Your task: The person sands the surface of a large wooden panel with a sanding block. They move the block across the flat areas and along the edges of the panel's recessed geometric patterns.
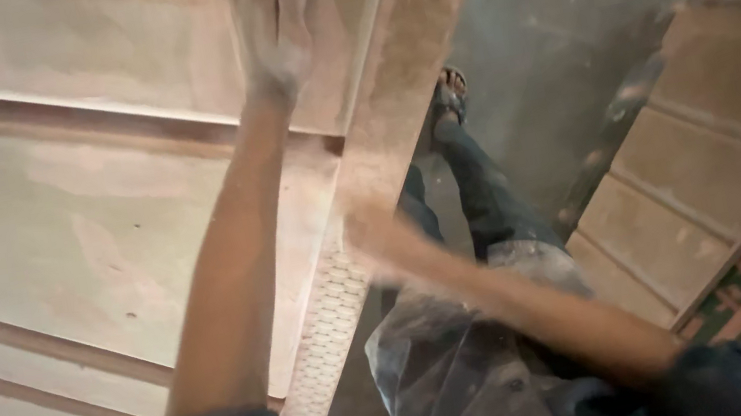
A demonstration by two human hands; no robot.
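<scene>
Left hand [269, 23] flat on panelled wooden door [68, 221], blurred right hand [376, 237] at its edge

This looks like a woodworking or carpentry workshop. Under the left hand [272, 22], pressed flat near its far end, lies a large unfinished panelled door [88, 217] patched with pale filler, and the blurred right hand [376, 237] sits on its carved edge strip [329, 317]. Off to the right of both hands a second raw panelled piece [699, 170] rests on the dusty grey floor [563, 32], and the person's trousers [461, 375] are powdered with dust.
</scene>
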